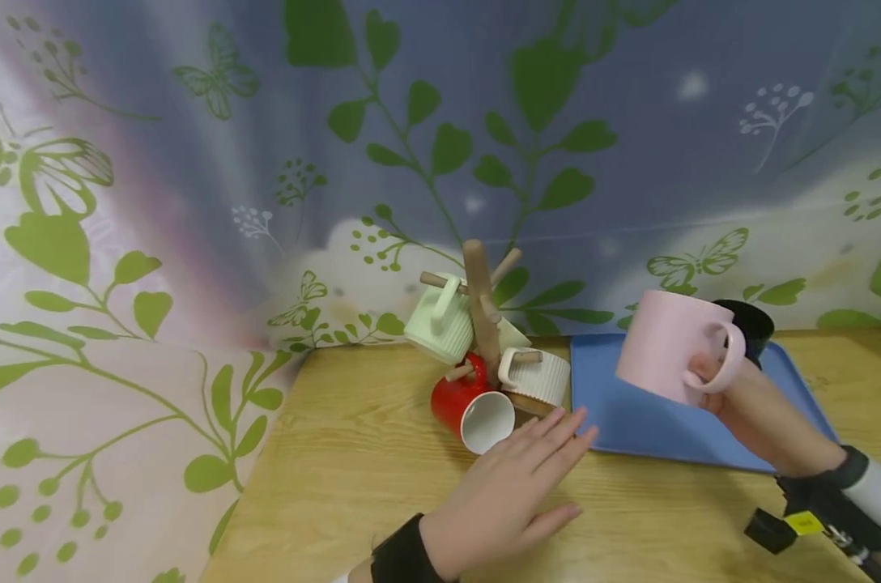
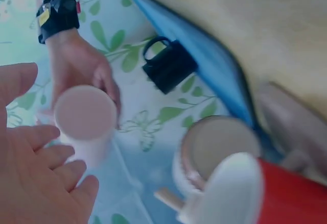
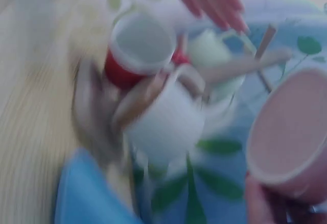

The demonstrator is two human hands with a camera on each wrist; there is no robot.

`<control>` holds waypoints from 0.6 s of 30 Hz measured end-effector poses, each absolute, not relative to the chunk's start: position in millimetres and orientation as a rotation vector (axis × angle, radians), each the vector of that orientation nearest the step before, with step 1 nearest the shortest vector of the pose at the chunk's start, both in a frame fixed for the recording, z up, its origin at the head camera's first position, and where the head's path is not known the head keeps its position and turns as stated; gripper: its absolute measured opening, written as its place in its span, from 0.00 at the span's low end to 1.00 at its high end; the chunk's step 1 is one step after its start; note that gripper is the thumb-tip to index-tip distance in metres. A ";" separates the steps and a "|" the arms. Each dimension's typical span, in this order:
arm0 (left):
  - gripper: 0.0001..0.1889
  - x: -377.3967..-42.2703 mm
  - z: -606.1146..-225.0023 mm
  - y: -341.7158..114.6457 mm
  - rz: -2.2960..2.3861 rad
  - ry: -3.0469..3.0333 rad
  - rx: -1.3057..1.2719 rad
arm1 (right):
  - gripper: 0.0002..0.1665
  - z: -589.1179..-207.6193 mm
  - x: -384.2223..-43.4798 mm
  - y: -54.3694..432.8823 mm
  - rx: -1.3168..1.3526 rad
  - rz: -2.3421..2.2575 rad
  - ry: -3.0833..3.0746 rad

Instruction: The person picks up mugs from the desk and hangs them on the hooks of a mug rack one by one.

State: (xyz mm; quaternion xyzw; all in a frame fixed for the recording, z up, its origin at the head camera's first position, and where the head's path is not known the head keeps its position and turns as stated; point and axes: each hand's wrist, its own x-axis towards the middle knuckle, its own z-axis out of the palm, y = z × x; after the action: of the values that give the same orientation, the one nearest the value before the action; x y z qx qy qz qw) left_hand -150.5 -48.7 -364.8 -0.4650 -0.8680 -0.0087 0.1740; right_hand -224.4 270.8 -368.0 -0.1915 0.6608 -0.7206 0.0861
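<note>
My right hand (image 1: pixel 739 409) grips a pink mug (image 1: pixel 659 348) in the air over the blue tray (image 1: pixel 601 421). Its handle faces right in the head view, and its open mouth shows in the right wrist view. The left hand (image 1: pixel 509 486) is stretched out flat with straight fingers, holding nothing, just in front of a wooden mug tree (image 1: pixel 484 324). On the tree's pegs hang a red mug (image 1: pixel 451 405), a white ribbed mug (image 1: pixel 546 376) and a pale green ribbed mug (image 1: pixel 426 324). The left fingertips overlap the tree's base in the head view.
A black mug (image 1: pixel 750 324) stands at the back of the tray, partly behind the pink mug. Part of another pale mug (image 1: pixel 512 334) shows behind the tree's post. The wooden table (image 1: pixel 353 453) ends against a leaf-patterned curtain (image 1: pixel 411 202).
</note>
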 end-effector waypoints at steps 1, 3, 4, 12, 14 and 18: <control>0.42 -152.7 -360.4 -45.3 -0.021 -2.453 -1.315 | 0.14 -364.5 -226.6 265.8 -0.570 -2.134 1.931; 0.45 -157.7 -352.4 -39.2 -0.005 -2.445 -1.300 | 0.20 -356.7 -231.5 255.4 -0.573 -2.106 1.838; 0.47 -160.5 -348.9 -37.1 0.017 -2.436 -1.286 | 0.25 -352.7 -234.0 250.1 -0.578 -2.079 1.802; 0.55 -180.6 -327.4 -35.7 0.191 -2.434 -1.190 | 0.35 -332.7 -252.5 217.5 -0.582 -1.892 1.824; 0.55 -183.1 -323.9 -37.0 0.209 -2.448 -1.185 | 0.35 -327.0 -256.6 216.2 -0.584 -1.837 1.882; 0.55 -186.6 -313.3 -39.9 0.181 -2.480 -1.179 | 0.27 -313.2 -265.9 222.0 -0.624 -1.788 1.900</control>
State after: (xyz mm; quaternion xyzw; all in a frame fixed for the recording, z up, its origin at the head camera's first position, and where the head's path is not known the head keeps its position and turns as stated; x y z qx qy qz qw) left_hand -186.6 -39.9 -313.3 -0.4204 -0.8842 0.0647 0.1933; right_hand -265.9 222.0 -313.2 -0.2263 0.6897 -0.6491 0.2275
